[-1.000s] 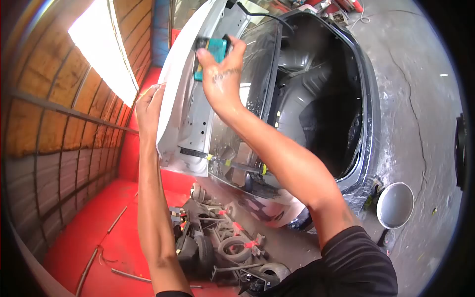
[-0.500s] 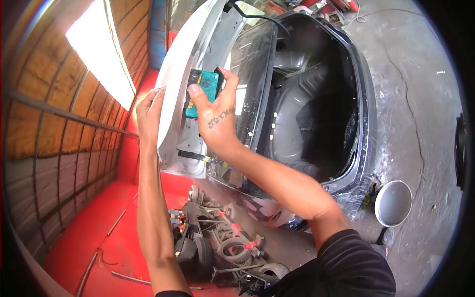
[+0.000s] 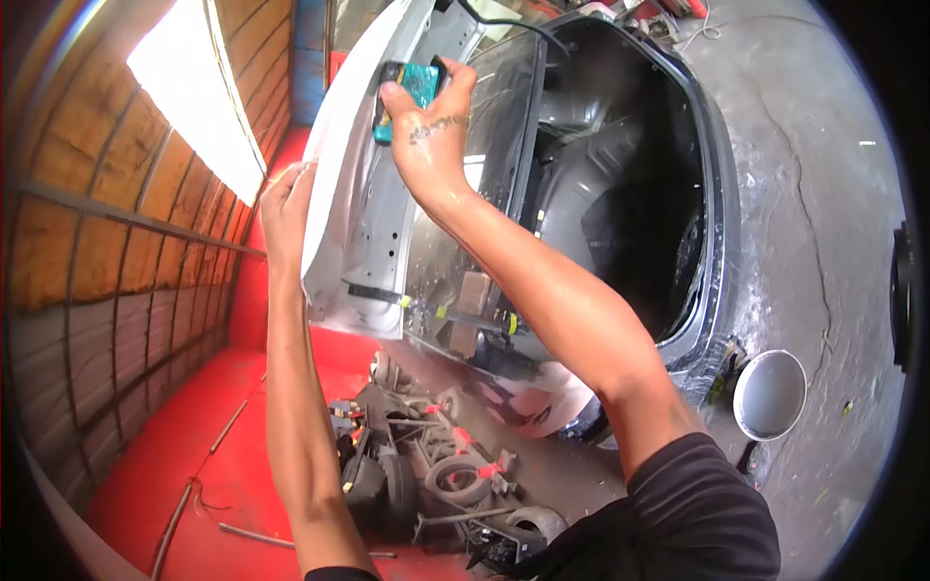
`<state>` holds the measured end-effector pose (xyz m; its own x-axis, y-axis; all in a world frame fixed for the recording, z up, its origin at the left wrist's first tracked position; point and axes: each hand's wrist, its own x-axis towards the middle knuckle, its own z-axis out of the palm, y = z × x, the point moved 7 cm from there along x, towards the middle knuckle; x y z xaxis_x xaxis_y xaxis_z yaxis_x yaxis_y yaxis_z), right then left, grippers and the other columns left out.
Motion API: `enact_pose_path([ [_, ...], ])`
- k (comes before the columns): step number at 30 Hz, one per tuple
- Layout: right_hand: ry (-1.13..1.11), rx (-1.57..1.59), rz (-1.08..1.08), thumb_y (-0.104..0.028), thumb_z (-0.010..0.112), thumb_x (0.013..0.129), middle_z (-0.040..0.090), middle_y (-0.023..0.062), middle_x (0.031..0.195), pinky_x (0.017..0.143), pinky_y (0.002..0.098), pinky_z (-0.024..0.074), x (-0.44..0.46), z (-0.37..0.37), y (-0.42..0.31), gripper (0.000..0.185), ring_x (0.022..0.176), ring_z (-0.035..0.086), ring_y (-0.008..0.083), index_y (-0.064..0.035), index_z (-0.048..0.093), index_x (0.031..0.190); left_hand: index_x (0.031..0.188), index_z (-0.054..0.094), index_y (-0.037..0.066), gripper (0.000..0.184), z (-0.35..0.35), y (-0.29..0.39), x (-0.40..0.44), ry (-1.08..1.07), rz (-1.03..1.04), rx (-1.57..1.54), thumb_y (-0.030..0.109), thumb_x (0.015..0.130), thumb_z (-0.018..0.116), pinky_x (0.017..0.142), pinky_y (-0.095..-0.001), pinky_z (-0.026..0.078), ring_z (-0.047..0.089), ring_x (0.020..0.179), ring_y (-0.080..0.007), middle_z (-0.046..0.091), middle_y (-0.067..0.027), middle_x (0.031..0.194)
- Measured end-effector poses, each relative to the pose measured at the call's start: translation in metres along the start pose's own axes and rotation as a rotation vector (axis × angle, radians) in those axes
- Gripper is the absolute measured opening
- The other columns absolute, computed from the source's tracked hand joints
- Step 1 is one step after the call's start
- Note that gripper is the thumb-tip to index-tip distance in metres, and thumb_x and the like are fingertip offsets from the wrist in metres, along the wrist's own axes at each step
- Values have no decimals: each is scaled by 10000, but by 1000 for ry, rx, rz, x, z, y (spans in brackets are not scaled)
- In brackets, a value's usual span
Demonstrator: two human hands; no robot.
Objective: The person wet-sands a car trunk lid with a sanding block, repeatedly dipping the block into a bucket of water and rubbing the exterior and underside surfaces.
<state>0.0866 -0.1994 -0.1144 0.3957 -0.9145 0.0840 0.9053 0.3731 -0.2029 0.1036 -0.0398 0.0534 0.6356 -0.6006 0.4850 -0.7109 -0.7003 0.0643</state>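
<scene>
Right hand (image 3: 432, 143) moved farther along lid (image 3: 380, 223), fingers clasping teal block (image 3: 418, 87) lengthwise along it; left hand (image 3: 285, 215) at edge, grip unclear

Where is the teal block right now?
In the head view, the teal block is near the top, left of centre, gripped in the right hand over the pale car panel, with the open trunk to its right.

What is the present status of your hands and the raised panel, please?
Right hand gripping teal-black rectangular block at inner side of raised white-grey car panel. Left hand at panel's white outer side. No obstruction visible near block.
</scene>
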Motion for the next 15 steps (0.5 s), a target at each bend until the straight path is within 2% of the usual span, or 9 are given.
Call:
enact_pose_path([
  [4, -41, 157, 103, -96, 736, 929, 609, 123, 1029, 780, 315, 536, -63, 0, 4, 600, 849, 607, 164, 25, 353, 1375, 1127, 755, -32, 303, 4, 4, -6, 44, -73, -74, 220, 1041, 610, 722, -238, 471, 596, 788, -56, 711, -3, 899],
  [7, -60, 71, -1, -122, 731, 937, 605, 132, 1049, 831, 338, 530, -39, 0, 9, 608, 889, 603, 183, 31, 351, 1386, 1129, 758, -24, 302, 5, 5, -7, 52, -80, -120, 225, 1038, 613, 708, -243, 471, 597, 778, -60, 712, -8, 892],
  [8, -49, -28, -106, -148, 724, 943, 594, 153, 1082, 899, 367, 508, -26, -3, -6, 613, 968, 588, 204, 38, 350, 1392, 1134, 758, -24, 303, 5, 7, -6, 48, -70, -94, 225, 1038, 613, 710, -244, 473, 602, 780, -63, 714, -12, 896],
  [11, -6, 69, -30, -176, 723, 944, 575, 176, 1114, 951, 385, 477, -20, 1, -8, 611, 1038, 564, 230, 50, 361, 1381, 1143, 758, -23, 304, -1, 8, -13, 33, -79, -27, 221, 1039, 608, 723, -247, 479, 613, 794, -71, 718, -23, 908],
  [12, -38, 38, -68, -103, 647, 945, 574, 223, 1126, 922, 419, 484, -37, 1, -6, 578, 981, 592, 283, 15, 326, 1412, 1142, 758, -24, 303, -2, 8, -12, 38, -84, -29, 217, 1040, 604, 732, -248, 481, 615, 803, -74, 718, -25, 913],
  [15, -90, -11, -140, -107, 643, 945, 563, 240, 1165, 914, 425, 489, -58, -1, -21, 585, 999, 595, 281, 21, 321, 1416, 1136, 759, -25, 301, 5, 8, -8, 46, -85, -61, 211, 1042, 597, 746, -249, 483, 619, 824, -79, 718, -29, 920],
])
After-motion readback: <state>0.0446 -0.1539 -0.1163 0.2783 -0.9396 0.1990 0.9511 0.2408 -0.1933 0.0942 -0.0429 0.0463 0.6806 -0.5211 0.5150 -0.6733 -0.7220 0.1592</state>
